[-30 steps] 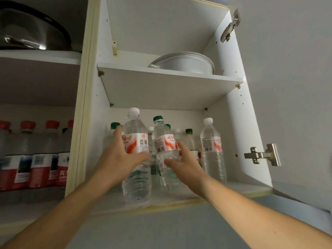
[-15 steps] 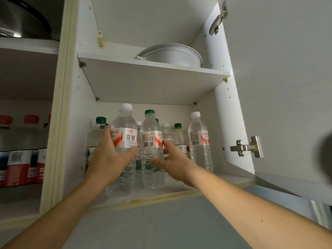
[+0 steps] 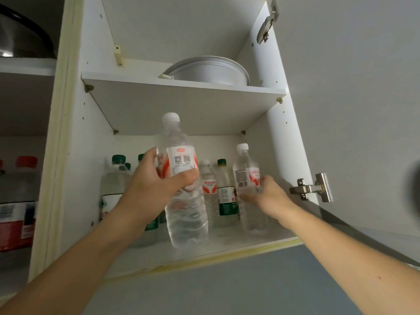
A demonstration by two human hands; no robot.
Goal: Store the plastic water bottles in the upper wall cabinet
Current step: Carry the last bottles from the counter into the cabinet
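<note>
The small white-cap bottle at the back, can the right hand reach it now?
Probably not: the right hand holds the right bottle, which stands partly before the small white-cap bottle.

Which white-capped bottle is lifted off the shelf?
The large white-capped bottle gripped by the left hand; the others stand on the lower shelf.

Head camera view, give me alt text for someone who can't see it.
A person's left hand grips a white-capped water bottle at the front of an open wall cabinet's lower shelf, while the right hand holds a second bottle standing further right. More bottles with green and white caps stand behind them, and a round pan sits on the shelf above.
</note>
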